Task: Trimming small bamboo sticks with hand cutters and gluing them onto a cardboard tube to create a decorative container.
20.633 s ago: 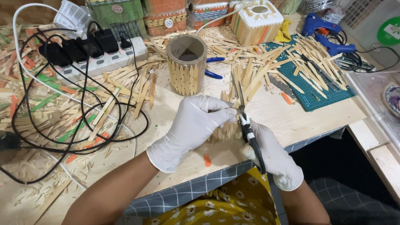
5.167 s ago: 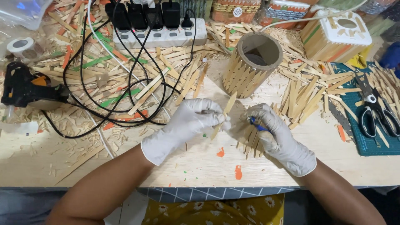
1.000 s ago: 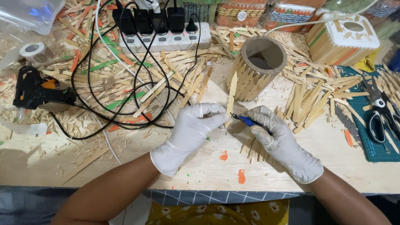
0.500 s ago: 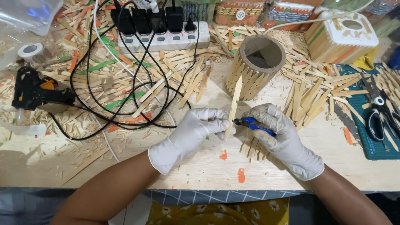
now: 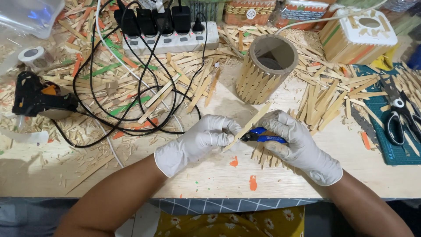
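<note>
Currently the left hand (image 5: 199, 142), gloved white, is pinching a flat wooden stick (image 5: 249, 125) near its lower end, holding it slanted up toward the right over the counter (image 5: 87, 175). The right hand (image 5: 294, 142), also gloved, is closed around blue-handled cutters (image 5: 262, 138), their tip sitting against the stick just above the left fingers. Whether the blades are biting in yet cannot be told.

Step in hand, as a judgement: trimming the stick's end. The next move is calling for a steady pinch on the stick and a firm squeeze of the cutters, with the left fingertips kept off the blades since they are sitting very close.

Under the right hand a row of pointed cut sticks (image 5: 266, 156) is lying on the counter, partly hidden.

Containers: a round tube (image 5: 263, 70) clad with pointed sticks is standing upright behind the hands; its inside is looking dark and seemingly empty. A box (image 5: 357, 37) faced with sticks, white top with cut-out holes, is standing far right; its contents are hidden.

Loose sticks are lying all around. A power strip (image 5: 171, 41) with 4 black plugs is sitting at the back, cables looping forward. A glue gun (image 5: 37, 96) is lying at left, and scissors (image 5: 401, 118) are resting on a green mat (image 5: 377, 131) at right.
</note>
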